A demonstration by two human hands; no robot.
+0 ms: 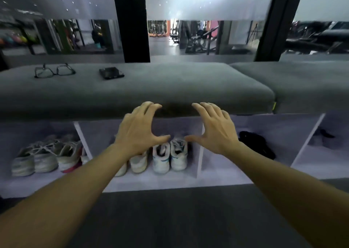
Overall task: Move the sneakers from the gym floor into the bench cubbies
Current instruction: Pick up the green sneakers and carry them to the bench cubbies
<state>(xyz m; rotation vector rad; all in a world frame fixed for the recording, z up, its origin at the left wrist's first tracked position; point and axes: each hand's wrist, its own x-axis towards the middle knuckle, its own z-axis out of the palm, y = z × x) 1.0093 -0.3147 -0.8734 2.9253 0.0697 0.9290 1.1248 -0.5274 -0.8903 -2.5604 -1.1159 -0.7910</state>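
Black-framed glasses (54, 71) and a dark phone (111, 73) well apart; blurred gym machines (200, 40) behind glass.

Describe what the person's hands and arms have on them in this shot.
Nothing is worn that the head view shows. Both forearms are bare from the bottom edge of the picture up to the wrists, with no sleeves or cuffs. The left hand and right hand are bare too: no gloves, rings, watch or bands visible.

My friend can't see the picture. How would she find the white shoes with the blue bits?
Find the long grey bench cushion; under it runs a row of white cubbies. In the middle cubby, below the two reaching hands, four sneakers stand heels out. The white sneakers with teal trim are the two furthest right there; the pair beside them is plain cream.
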